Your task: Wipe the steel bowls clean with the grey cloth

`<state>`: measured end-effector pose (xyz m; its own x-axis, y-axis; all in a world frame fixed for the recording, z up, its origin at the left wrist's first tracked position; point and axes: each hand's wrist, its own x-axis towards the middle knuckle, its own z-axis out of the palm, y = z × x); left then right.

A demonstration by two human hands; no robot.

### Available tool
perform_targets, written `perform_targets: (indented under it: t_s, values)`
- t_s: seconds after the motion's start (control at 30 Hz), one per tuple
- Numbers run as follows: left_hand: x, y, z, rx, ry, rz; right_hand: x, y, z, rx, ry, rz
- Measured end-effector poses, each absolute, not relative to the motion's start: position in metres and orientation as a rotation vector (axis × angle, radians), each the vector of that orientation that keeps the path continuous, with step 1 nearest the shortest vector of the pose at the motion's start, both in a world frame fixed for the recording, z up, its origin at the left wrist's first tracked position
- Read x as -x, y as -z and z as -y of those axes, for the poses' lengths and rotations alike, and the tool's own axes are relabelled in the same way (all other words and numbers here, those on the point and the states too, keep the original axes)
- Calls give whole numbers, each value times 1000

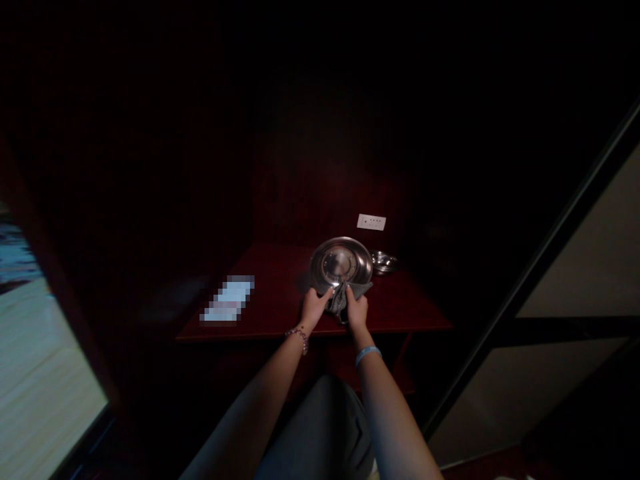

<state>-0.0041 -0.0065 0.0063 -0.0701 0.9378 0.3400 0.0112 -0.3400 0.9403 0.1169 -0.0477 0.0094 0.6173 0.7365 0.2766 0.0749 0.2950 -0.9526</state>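
A shiny stainless steel basin (342,262) is tilted up above the dark red shelf, its inside facing me. My left hand (315,309), with a beaded bracelet on the wrist, is closed on the near rim, thumb on top. My right hand (357,309), with a light blue band on the wrist, pinches a grey cloth (339,304) against the same rim. The cloth hangs bunched between the two hands and spreads to the right. Fingers under the rim are hidden. Behind the basin on the right sits another metal basin (384,263), partly covered from view.
The dark red shelf (280,313) lies inside a dark cabinet. A pale, pixelated flat item (228,300) is at its left. A white socket plate (371,222) is on the back wall. A dark-framed panel (565,280) stands at right; my knee (325,427) is below the shelf edge.
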Motion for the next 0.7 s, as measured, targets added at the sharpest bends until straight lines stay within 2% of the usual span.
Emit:
perform_targets:
  t_s: [0.7]
  values:
    - [5,-6,6,-1415,-1499,-1127,-117,-8,47,1167,-537,824]
